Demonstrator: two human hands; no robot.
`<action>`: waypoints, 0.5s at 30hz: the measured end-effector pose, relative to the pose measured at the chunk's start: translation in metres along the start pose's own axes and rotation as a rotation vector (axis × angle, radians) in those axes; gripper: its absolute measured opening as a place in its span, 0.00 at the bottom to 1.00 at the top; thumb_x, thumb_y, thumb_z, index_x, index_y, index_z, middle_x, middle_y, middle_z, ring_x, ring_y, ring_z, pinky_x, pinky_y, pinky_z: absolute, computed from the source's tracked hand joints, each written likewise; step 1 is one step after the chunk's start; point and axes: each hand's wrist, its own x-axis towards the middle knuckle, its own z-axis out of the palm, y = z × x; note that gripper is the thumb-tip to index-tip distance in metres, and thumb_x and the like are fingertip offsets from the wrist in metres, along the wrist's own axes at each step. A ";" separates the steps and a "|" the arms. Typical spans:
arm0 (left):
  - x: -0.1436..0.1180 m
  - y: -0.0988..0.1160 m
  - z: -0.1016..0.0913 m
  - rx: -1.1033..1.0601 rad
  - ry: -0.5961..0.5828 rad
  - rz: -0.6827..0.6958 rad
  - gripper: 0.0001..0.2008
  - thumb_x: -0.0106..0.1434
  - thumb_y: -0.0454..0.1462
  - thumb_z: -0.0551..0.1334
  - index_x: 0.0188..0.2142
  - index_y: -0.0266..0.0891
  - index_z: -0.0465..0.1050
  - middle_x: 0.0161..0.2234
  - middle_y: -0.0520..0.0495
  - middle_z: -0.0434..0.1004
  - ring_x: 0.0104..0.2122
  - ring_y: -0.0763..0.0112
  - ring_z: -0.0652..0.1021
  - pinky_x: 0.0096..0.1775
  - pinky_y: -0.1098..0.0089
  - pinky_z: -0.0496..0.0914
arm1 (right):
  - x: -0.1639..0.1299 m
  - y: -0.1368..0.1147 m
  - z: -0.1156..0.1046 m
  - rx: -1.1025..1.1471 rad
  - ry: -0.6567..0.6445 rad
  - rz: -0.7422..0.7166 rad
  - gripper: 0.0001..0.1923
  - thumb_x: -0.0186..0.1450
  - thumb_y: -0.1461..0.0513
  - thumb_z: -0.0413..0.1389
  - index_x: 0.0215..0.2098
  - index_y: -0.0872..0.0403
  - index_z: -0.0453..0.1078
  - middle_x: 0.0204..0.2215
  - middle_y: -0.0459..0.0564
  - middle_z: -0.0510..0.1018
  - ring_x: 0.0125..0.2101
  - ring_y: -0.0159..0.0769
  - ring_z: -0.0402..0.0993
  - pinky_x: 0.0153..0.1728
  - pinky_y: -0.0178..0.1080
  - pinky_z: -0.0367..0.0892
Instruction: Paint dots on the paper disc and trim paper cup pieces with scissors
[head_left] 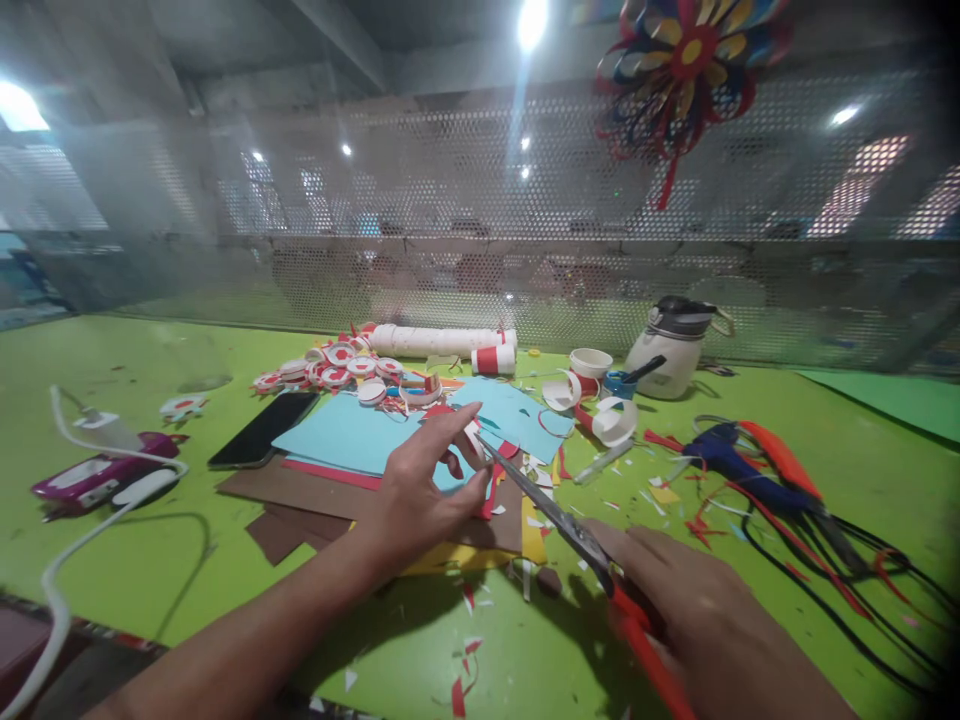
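Observation:
My left hand (420, 480) pinches a small white paper piece (474, 440) with some red on it between thumb and fingers. My right hand (690, 600) is closed round the red handles of a pair of scissors (551, 510). The narrow blades point up and left, and their tips meet the paper piece at my left fingertips. Below the hands lie light blue sheets (352, 430), brown card (300, 490) and yellow paper (457, 560). Whether the blades are parted at the paper is too fine to tell.
A black phone (262, 430), a purple power strip (112, 465) and its white cable lie left. Cut red-and-white cup pieces (337, 365) and stacked paper cups (442, 340) are behind. Right are a white jar (667, 350), a blue glue gun (742, 460) with cords, and paper scraps.

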 end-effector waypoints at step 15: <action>0.016 -0.002 -0.025 -0.780 -0.261 -0.402 0.19 0.58 0.36 0.65 0.50 0.40 0.71 0.41 0.40 0.78 0.31 0.69 0.77 0.29 0.70 0.72 | 0.006 0.007 -0.019 0.571 -0.167 0.086 0.15 0.64 0.64 0.49 0.42 0.49 0.77 0.23 0.44 0.79 0.21 0.33 0.74 0.20 0.30 0.68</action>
